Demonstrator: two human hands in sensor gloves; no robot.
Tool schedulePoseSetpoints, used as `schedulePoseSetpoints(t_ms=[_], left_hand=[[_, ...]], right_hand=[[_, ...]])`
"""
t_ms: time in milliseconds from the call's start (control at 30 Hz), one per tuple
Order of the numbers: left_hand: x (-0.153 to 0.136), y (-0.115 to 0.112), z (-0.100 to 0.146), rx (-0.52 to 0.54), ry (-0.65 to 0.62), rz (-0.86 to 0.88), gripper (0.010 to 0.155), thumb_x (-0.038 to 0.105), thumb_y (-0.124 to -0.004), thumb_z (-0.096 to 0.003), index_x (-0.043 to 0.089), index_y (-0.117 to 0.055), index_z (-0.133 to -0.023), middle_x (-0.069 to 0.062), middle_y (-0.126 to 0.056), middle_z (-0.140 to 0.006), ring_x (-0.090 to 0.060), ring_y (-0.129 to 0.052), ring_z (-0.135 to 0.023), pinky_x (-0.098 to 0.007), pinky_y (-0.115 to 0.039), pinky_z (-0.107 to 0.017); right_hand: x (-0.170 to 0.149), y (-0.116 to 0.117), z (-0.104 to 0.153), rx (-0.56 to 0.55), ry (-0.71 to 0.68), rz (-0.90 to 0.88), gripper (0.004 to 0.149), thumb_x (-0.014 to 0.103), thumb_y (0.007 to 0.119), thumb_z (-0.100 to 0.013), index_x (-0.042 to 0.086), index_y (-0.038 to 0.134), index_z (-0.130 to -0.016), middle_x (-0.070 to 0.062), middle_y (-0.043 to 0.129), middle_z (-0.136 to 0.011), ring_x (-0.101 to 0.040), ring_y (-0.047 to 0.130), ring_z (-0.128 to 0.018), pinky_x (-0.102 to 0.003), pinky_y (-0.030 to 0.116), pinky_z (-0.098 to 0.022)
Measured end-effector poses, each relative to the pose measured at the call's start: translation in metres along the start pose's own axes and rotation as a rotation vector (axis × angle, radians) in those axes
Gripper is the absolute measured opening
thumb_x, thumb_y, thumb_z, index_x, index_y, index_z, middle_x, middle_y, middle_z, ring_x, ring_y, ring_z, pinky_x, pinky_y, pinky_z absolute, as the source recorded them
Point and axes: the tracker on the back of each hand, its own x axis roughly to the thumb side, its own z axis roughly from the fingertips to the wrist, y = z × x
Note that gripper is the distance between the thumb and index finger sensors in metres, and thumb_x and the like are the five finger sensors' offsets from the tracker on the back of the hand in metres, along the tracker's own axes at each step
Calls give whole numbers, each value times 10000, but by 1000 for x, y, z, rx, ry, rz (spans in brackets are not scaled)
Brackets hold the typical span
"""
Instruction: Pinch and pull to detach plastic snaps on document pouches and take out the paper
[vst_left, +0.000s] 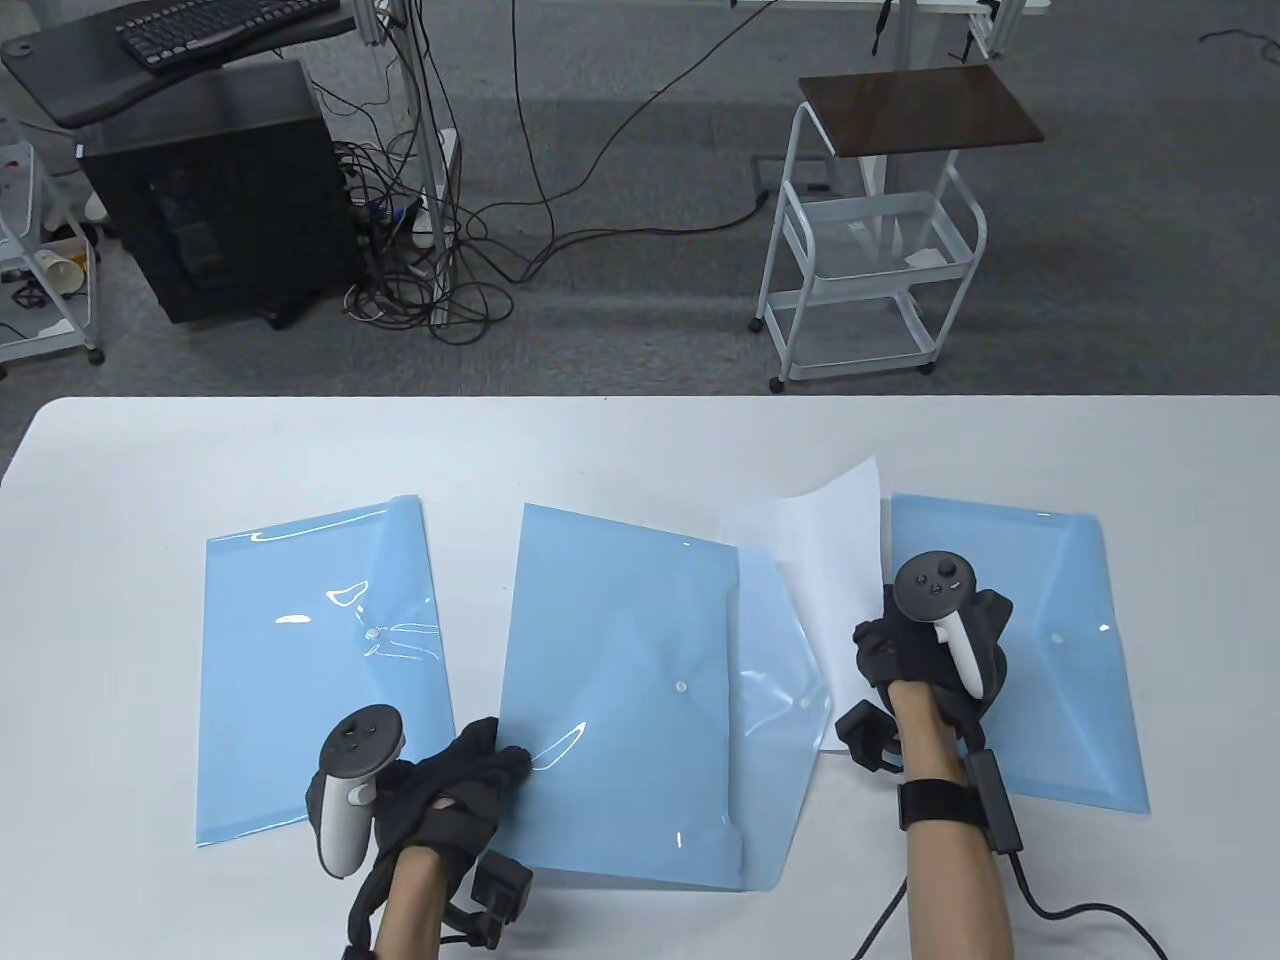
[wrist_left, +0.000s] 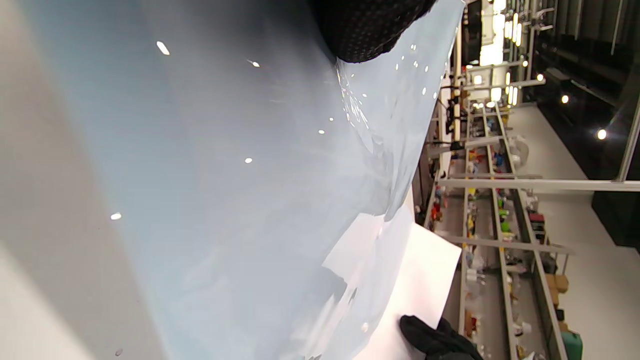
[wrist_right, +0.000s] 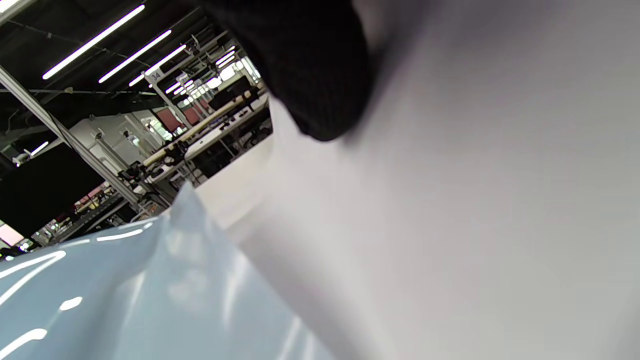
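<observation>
Three light blue document pouches lie on the white table (vst_left: 640, 440). The middle pouch (vst_left: 620, 690) has its flap (vst_left: 790, 690) folded open to the right, its snap (vst_left: 681, 687) undone. A white paper (vst_left: 820, 580) sticks out of its right side, the far corner curling up. My left hand (vst_left: 490, 765) presses on the pouch's near left edge; a fingertip (wrist_left: 370, 30) lies flat on the blue plastic (wrist_left: 225, 175). My right hand (vst_left: 878, 640) grips the paper's right edge, a dark finger (wrist_right: 310, 75) resting on the sheet (wrist_right: 475, 200).
The left pouch (vst_left: 320, 660) and the right pouch (vst_left: 1060, 650) lie flat with their snaps closed. My right forearm crosses the right pouch's left edge. Beyond the table's far edge are a white cart (vst_left: 870, 230), a black computer case (vst_left: 210, 190) and cables.
</observation>
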Motion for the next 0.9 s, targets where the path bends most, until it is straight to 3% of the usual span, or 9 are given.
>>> schedulePoseSetpoints(t_ms=[333, 600, 733, 900], left_hand=[[0, 1, -4, -1, 20, -10, 473, 225, -714, -558, 111, -609, -1005, -97, -922, -828, -246, -1080, -519, -328, -959, -351], [0, 1, -5, 0, 22, -12, 474, 226, -711, -560, 112, -606, -1007, -99, -918, -833, -249, -1078, -525, -332, -957, -356], [0, 2, -5, 1, 17, -10, 474, 225, -711, -560, 110, -606, -1007, -99, -919, -833, -250, -1078, -526, -334, -957, -357], [1, 1, -4, -3, 3, -2, 473, 227, -710, -560, 115, -605, -1007, -95, -918, -835, -248, -1078, -528, -335, -957, -359]], right_hand=[[9, 25, -16, 13, 28, 232, 641, 288, 922, -476, -11, 703, -999, -161, 991, -733, -326, 1027, -411, -474, 899, -267], [10, 22, -10, -60, 51, 385, 757, 427, 908, -477, -52, 673, -1014, -179, 987, -733, -330, 1030, -407, -470, 904, -255], [10, 14, -3, -82, 46, 397, 782, 445, 896, -482, -46, 644, -1036, -229, 952, -814, -381, 1016, -482, -513, 892, -303], [11, -4, 11, -141, 23, 391, 794, 448, 862, -507, -33, 583, -1073, -306, 830, -964, -510, 924, -686, -617, 831, -419]])
